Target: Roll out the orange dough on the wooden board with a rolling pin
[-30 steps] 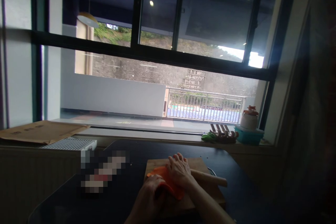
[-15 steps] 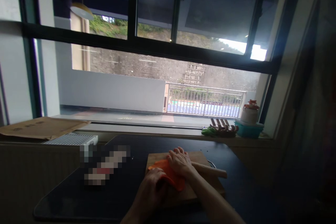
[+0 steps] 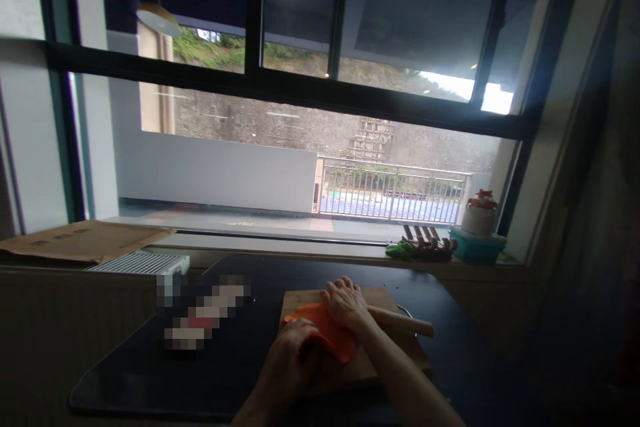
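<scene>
A soft, flat orange sheet (image 3: 336, 332), which looks like rolled dough or clay, lies on a wooden board (image 3: 350, 377). Its near edge is curled up off the board. My left hand (image 3: 295, 350) is closed on the sheet's near left edge, its fingers partly hidden. On the far right part of the sheet, my right hand (image 3: 347, 303) lies flat with fingers stretched forward. A wooden rolling pin (image 3: 405, 322) rests across the board just right of that hand, its end jutting past the board's edge.
The board sits on a dark table (image 3: 200, 387). A blurred-out item (image 3: 207, 317) lies to the left. Beyond are a brown paper envelope (image 3: 80, 240) on a radiator (image 3: 145, 263), and a teal box (image 3: 477, 245) on the windowsill beside a brown rack-like object (image 3: 427, 243).
The whole view has shifted slightly. Both hands keep nearly the same places on the orange sheet.
</scene>
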Demonstrator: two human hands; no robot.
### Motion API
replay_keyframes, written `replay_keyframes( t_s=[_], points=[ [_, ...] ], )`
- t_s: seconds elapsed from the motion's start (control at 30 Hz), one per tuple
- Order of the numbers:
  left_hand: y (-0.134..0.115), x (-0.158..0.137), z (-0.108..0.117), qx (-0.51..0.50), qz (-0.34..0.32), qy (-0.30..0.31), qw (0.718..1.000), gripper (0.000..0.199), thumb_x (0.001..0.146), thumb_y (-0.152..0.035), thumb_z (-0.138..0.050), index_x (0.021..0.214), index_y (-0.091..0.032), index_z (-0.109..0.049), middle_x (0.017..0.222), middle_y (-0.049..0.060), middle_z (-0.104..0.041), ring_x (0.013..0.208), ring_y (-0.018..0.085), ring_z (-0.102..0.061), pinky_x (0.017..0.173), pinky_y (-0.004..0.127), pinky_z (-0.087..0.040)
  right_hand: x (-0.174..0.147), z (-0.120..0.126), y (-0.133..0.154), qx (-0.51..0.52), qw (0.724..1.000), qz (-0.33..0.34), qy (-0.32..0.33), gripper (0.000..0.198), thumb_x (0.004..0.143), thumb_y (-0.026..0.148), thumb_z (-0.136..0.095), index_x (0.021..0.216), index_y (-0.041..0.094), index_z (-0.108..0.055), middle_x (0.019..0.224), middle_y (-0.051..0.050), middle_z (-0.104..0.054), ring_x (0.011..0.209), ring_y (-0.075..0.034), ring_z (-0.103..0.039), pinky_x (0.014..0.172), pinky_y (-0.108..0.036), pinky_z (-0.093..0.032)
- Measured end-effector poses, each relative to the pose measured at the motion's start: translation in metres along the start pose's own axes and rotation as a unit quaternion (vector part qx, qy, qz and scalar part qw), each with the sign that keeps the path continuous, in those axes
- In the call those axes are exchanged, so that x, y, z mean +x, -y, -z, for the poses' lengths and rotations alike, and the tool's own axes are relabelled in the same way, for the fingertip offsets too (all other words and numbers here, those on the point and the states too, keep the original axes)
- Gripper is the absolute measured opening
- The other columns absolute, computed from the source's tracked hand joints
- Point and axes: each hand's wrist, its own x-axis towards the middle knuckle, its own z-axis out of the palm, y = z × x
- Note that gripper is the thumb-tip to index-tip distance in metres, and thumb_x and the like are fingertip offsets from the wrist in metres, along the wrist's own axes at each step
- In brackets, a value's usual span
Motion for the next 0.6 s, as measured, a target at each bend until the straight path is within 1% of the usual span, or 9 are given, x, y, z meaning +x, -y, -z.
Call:
replay_keyframes(
  t_s=[0.13, 0.2, 0.27, 0.37, 0.43, 0.53, 0.6],
  points=[
    [-0.006, 0.000, 0.003, -0.005, 0.007, 0.008, 1.000, 0.014, 0.082, -0.017, -0.054, 0.080, -0.021, -0.067, 0.090, 0.005, -0.070, 0.088, 0.022, -0.062, 0.086, 0.035, -0.047, -0.014, -0.004, 0.003, 0.014, 1.000, 0.016, 0.002, 0.047, 0.098, 0.047, -0.028, 0.131, 0.024, -0.052, 0.140, -0.009, -0.048, 0.137, -0.028, -0.029, 0.106, -0.047, -0.027],
    [-0.007, 0.000, 0.003, -0.008, 0.011, 0.013, 1.000, 0.015, 0.084, -0.018, -0.053, 0.079, -0.021, -0.067, 0.088, 0.005, -0.069, 0.087, 0.021, -0.062, 0.086, 0.035, -0.047, -0.015, -0.004, 0.002, 0.018, 0.999, 0.026, 0.000, 0.047, 0.098, 0.046, -0.028, 0.133, 0.024, -0.051, 0.141, -0.008, -0.047, 0.138, -0.028, -0.026, 0.107, -0.047, -0.026],
    [-0.007, -0.001, 0.003, -0.010, 0.016, 0.016, 1.000, 0.015, 0.084, -0.018, -0.053, 0.078, -0.021, -0.066, 0.088, 0.004, -0.069, 0.087, 0.021, -0.061, 0.086, 0.034, -0.046, -0.009, -0.002, -0.001, 0.010, 1.000, 0.027, 0.005, 0.045, 0.099, 0.045, -0.028, 0.129, 0.024, -0.053, 0.138, -0.009, -0.048, 0.138, -0.028, -0.026, 0.106, -0.047, -0.027],
    [-0.007, -0.003, 0.003, -0.011, 0.023, 0.018, 1.000, 0.013, 0.083, -0.016, -0.054, 0.081, -0.021, -0.066, 0.091, 0.004, -0.069, 0.089, 0.020, -0.062, 0.086, 0.033, -0.046, 0.009, 0.003, -0.009, -0.016, 1.000, 0.009, 0.015, 0.045, 0.099, 0.047, -0.028, 0.118, 0.023, -0.061, 0.131, -0.012, -0.053, 0.131, -0.030, -0.034, 0.099, -0.047, -0.033],
    [-0.007, -0.004, 0.003, -0.012, 0.027, 0.016, 0.999, 0.012, 0.083, -0.015, -0.055, 0.082, -0.021, -0.066, 0.093, 0.004, -0.069, 0.091, 0.020, -0.062, 0.086, 0.032, -0.046, 0.020, 0.005, -0.014, -0.023, 1.000, -0.015, 0.003, 0.047, 0.099, 0.049, -0.028, 0.113, 0.022, -0.064, 0.126, -0.013, -0.056, 0.124, -0.030, -0.041, 0.095, -0.045, -0.036],
    [-0.008, -0.006, 0.003, -0.021, 0.028, 0.009, 0.999, 0.012, 0.082, -0.015, -0.056, 0.083, -0.021, -0.066, 0.094, 0.005, -0.069, 0.092, 0.021, -0.062, 0.087, 0.033, -0.047, 0.029, 0.002, -0.020, -0.029, 0.997, -0.055, -0.045, 0.045, 0.099, 0.045, -0.030, 0.104, 0.019, -0.067, 0.117, -0.014, -0.060, 0.113, -0.028, -0.050, 0.090, -0.039, -0.038],
    [-0.008, -0.006, 0.003, -0.029, 0.026, 0.007, 0.999, 0.012, 0.082, -0.015, -0.056, 0.084, -0.021, -0.066, 0.095, 0.006, -0.069, 0.093, 0.021, -0.062, 0.087, 0.034, -0.047, 0.026, -0.003, -0.023, -0.042, 0.993, -0.063, -0.085, 0.042, 0.100, 0.038, -0.031, 0.097, 0.018, -0.067, 0.110, -0.013, -0.063, 0.106, -0.025, -0.054, 0.089, -0.036, -0.038]
  ],
)
